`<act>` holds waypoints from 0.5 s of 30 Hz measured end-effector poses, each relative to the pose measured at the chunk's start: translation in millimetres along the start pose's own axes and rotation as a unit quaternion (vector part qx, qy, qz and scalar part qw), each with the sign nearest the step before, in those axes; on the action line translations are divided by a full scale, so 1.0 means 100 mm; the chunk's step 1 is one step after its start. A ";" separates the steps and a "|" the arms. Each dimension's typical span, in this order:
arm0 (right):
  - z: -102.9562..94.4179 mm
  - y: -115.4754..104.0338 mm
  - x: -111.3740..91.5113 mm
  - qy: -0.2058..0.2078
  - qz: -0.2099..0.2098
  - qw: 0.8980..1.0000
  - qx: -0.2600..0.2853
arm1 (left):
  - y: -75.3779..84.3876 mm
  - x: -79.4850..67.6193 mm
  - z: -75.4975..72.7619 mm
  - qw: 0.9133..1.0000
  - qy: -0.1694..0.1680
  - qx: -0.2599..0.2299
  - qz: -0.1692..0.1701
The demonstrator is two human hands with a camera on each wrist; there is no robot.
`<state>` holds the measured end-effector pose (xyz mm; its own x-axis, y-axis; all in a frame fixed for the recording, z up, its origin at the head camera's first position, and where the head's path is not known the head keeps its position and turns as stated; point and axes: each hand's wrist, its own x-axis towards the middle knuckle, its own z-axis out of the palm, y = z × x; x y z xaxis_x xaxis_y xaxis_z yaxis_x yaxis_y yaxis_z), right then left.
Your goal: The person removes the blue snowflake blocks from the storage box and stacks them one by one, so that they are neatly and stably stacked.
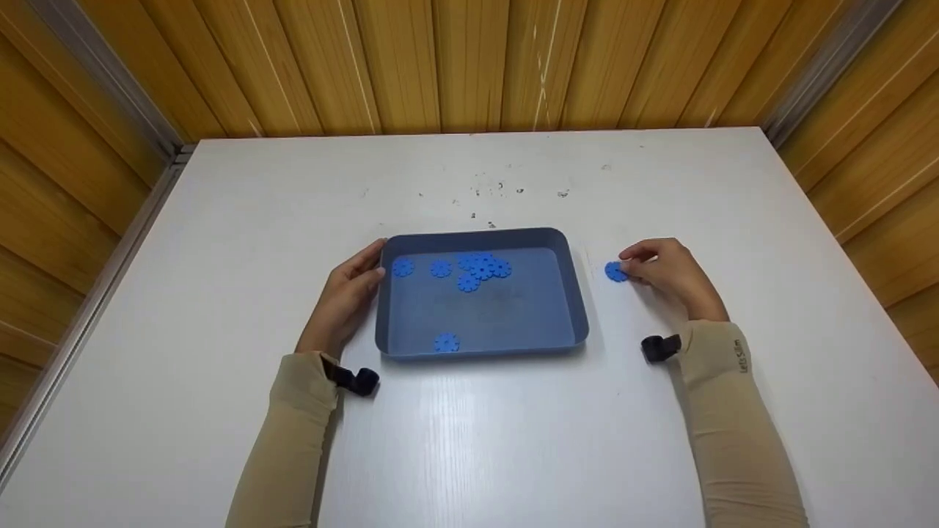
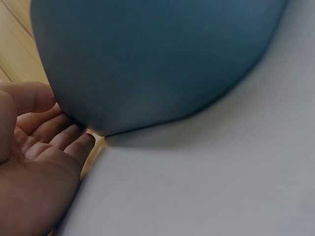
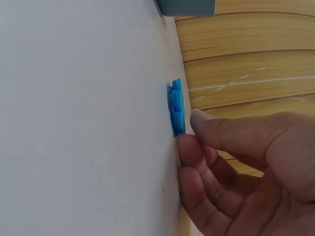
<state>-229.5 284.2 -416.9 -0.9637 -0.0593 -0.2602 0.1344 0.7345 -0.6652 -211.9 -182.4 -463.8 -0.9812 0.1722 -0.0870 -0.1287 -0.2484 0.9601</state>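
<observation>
A shallow blue-grey tray (image 1: 506, 315) lies on the white table with several blue notched discs in it, most of them clustered near its back wall around one disc (image 1: 482, 267). My left hand (image 1: 345, 293) rests against the tray's left wall, thumb and index finger by the rim. In the left wrist view its fingers reach along the outside of the tray wall (image 2: 147, 64). Right of the tray, the thumb and index finger of my right hand (image 1: 671, 275) pinch the edge of another blue notched disc (image 1: 615, 271), which is low over the table (image 3: 176, 105).
A wood-patterned wall (image 1: 469, 66) stands along the table's far edge, with more panelling at both sides. Dark scuff marks (image 1: 519, 191) spot the tabletop behind the tray. Each wrist carries a small black camera, such as the one at the right cuff (image 1: 658, 348).
</observation>
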 end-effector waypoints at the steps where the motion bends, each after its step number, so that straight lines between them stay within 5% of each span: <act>1: 0.00 0.00 0.00 0.000 -0.001 1.000 0.001 | 0.00 0.00 0.00 1.000 0.002 0.001 -0.001; 15: -0.02 -0.08 -0.03 0.020 -0.008 1.000 0.000 | 0.00 0.00 0.00 1.000 0.000 -0.005 0.004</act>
<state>-228.0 279.3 -409.5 -0.9742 -0.0437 -0.2212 0.1190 0.7339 -0.6688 -212.2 -182.0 -463.7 -0.9821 0.1704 -0.0803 -0.1232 -0.2583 0.9582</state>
